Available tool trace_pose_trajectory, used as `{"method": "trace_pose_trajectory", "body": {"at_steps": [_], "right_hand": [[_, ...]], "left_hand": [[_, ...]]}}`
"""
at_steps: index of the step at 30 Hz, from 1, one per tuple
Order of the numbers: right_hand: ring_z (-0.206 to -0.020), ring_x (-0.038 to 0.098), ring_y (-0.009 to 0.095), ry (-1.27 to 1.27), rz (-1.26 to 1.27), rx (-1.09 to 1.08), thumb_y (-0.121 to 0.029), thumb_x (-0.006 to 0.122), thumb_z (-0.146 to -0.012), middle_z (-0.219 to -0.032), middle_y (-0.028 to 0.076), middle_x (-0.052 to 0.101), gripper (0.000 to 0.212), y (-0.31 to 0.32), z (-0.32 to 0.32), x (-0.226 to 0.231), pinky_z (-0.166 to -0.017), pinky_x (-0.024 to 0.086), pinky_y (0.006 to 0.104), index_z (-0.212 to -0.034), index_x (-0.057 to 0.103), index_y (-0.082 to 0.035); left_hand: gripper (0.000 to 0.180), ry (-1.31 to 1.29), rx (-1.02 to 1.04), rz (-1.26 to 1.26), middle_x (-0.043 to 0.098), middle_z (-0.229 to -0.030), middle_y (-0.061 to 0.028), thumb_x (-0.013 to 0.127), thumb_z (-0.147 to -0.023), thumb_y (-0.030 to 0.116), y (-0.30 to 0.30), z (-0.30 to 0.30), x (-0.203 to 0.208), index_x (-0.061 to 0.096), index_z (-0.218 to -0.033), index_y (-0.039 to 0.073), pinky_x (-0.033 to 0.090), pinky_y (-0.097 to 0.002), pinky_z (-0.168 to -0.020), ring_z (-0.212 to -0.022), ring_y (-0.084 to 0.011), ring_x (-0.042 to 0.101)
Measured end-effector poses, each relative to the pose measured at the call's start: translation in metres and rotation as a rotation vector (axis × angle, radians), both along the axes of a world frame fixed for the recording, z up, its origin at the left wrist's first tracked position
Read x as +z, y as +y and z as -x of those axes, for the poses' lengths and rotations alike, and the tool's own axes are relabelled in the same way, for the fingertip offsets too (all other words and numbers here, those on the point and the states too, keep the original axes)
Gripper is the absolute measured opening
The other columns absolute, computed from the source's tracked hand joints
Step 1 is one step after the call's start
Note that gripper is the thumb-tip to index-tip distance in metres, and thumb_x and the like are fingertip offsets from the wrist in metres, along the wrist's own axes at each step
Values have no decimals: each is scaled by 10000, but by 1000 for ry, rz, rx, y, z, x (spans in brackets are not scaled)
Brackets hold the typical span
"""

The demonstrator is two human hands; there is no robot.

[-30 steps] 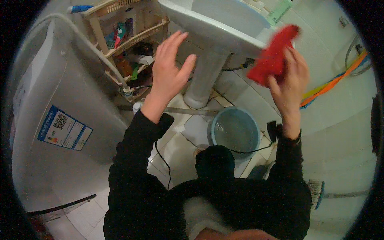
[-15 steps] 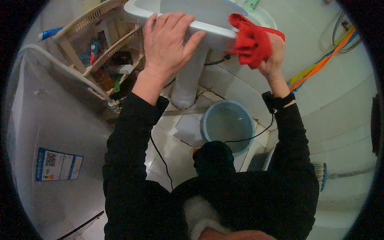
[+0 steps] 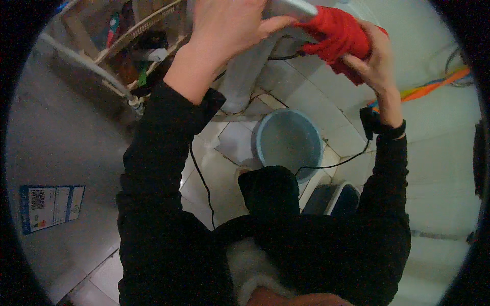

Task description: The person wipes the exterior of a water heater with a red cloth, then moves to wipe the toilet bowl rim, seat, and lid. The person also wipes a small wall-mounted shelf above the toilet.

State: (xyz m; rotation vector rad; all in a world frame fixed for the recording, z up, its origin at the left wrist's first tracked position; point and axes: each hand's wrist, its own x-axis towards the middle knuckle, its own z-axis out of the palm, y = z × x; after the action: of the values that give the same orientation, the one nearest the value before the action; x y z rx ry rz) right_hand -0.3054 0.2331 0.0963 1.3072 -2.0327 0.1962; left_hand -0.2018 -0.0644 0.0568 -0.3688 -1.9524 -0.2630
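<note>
At the top of the view, my left hand [image 3: 227, 25] lies over the front rim of the white pedestal sink [image 3: 296, 7], its thumb stretched out to the right. The picture's upper edge cuts off its other fingertips. My right hand [image 3: 378, 58] is closed around a bunched red cloth [image 3: 339, 38], which presses on the sink's rim at the right. Much of the basin is out of the picture. The sink's pedestal [image 3: 246, 76] stands below, between my arms.
A blue basin of cloudy water [image 3: 288, 137] stands on the tiled floor. Left are a beige plastic rack [image 3: 148, 23] with bottles and a grey appliance [image 3: 76, 158]. Orange and blue strips [image 3: 436, 86] hang at the right wall. Thin black cables run from my sleeves.
My view has shifted, so the sink and both hands sit higher in the picture. My right hand and the red cloth have moved a little to the right along the sink's rim.
</note>
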Motion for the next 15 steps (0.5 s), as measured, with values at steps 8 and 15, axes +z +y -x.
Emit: {"method": "trace_pose_trajectory", "body": {"at_steps": [8,15], "right_hand": [[-1085,635,338,14,160,50,-315,880,-565,-1167,129,681,748,27,-12,3,-982,454,462,-1228,636,-68],[-1112,619,321,-134,168,-49,-299,883,-575,-1179,121,670,683,20,-25,22,-985,399,444,-1179,645,-91]], "left_hand": [[477,-62,3,-9,651,-1083,-87,796,-778,424,25,-15,16,667,-1106,104,356,-451,-1002,-1114,-258,581],[545,-167,-27,-181,624,-1080,-9,838,-652,378,41,-13,41,657,-1096,120,334,-457,-1018,-1140,-215,557]]}}
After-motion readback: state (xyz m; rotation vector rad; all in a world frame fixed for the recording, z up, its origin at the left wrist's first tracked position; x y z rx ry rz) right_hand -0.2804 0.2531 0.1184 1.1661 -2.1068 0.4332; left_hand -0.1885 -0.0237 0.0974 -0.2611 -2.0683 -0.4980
